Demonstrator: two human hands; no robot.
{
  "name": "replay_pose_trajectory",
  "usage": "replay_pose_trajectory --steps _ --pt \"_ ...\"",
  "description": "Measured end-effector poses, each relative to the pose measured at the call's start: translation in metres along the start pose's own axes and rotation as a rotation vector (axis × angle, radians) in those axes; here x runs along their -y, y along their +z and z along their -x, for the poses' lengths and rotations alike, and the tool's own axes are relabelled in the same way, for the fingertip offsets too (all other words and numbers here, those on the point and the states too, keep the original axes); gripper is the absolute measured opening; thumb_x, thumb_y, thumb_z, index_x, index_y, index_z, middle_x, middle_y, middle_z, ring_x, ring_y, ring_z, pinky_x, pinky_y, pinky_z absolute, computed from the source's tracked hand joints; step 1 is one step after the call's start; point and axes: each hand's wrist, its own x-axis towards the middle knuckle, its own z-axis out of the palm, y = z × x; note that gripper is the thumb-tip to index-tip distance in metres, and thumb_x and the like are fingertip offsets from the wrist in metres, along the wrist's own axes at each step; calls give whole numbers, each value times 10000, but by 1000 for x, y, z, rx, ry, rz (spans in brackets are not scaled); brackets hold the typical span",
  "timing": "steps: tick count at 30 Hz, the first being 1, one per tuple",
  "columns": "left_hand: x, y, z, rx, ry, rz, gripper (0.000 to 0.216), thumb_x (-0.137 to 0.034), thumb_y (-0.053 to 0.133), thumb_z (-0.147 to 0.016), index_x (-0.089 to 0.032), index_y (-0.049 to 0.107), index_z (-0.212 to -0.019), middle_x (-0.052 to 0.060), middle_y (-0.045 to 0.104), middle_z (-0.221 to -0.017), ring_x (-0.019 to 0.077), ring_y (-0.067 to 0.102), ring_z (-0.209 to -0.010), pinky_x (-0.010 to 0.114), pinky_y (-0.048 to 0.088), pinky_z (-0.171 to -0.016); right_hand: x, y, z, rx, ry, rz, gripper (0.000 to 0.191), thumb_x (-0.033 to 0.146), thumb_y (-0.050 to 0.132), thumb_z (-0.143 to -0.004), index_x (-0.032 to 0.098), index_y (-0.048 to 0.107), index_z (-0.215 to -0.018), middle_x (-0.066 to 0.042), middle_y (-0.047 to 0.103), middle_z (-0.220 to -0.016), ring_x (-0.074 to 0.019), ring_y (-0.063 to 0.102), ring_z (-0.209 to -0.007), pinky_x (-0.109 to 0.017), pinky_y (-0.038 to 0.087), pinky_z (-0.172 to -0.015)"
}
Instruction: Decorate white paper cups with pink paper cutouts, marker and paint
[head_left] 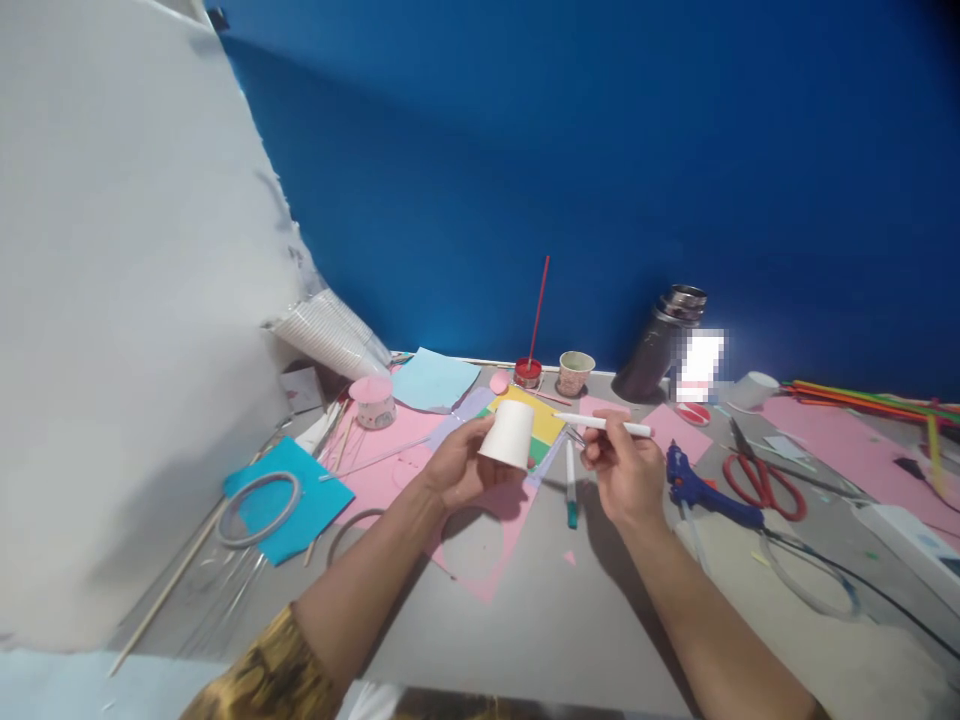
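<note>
The fingers of the left hand (454, 465) curl round a white paper cup (508, 434), tilted above the pink paper (480, 545). The fingers of the right hand (626, 470) pinch a white pen (604, 424), its tip just beside the cup. Squeezing too hard could dent the thin wall and make the pen skid.

The cup (508, 435) is plain white paper, turned base-up and slightly tilted, gripped in the left hand (457, 468) above the pink sheet (480, 545). The pen (604, 424) is slim and white, nearly level in the right hand (626, 475) over that sheet's right edge, with one end close to the cup.
</note>
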Motion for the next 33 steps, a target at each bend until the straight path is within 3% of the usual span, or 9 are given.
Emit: replay_pose_trajectory --steps 4,8,12,17,26,33 --pt "12 2 -3 -12 -5 88 476 -391 663 -891 -92 558 -1246 123 737 -905 286 753 -785 362 592 -692 -3 -2 10 118 -120 119 269 423 773 -849 173 675 -836 35 611 -592 -91 544 -477 -215 425 -467" --pt "22 5 -4 -90 23 91 414 -360 617 -921 -97 547 -1233 116 731 -859 269 743 -743 378 599 -687 -1 -3 18 185 -200 202 192 379 709 -916 192 678 -886 36 614 -604 -99 552 -483 -227 437 -480" --pt "24 7 -2 -49 10 100 394 -359 544 -936 -51 588 -1177 166 718 -883 294 735 -800 414 606 -693 7 0 29 231 -333 354 154 347 676 -932 203 685 -877 17 646 -624 -120 585 -492 -243 470 -480" --pt "26 10 -2 -27 32 60 433 -422 527 -964 -61 590 -1194 142 702 -854 263 715 -728 382 600 -622 13 -2 38 292 -472 555 106 301 669 -926 215 717 -887 -5 684 -668 -148 646 -537 -264 517 -516" --pt "27 12 -1 -90 28 67 424 -426 557 -956 -81 620 -1194 139 704 -883 226 685 -727 375 610 -644 14 -6 41 385 -454 584 144 337 675 -927 214 717 -867 -21 708 -715 -150 644 -521 -282 531 -525" --pt "29 14 -1 -104 106 42 282 -366 604 -932 -127 629 -1080 105 693 -903 206 664 -744 341 601 -618 16 -4 42 428 -472 628 98 295 659 -929 224 709 -881 -15 706 -719 -152 663 -541 -272 524 -523"
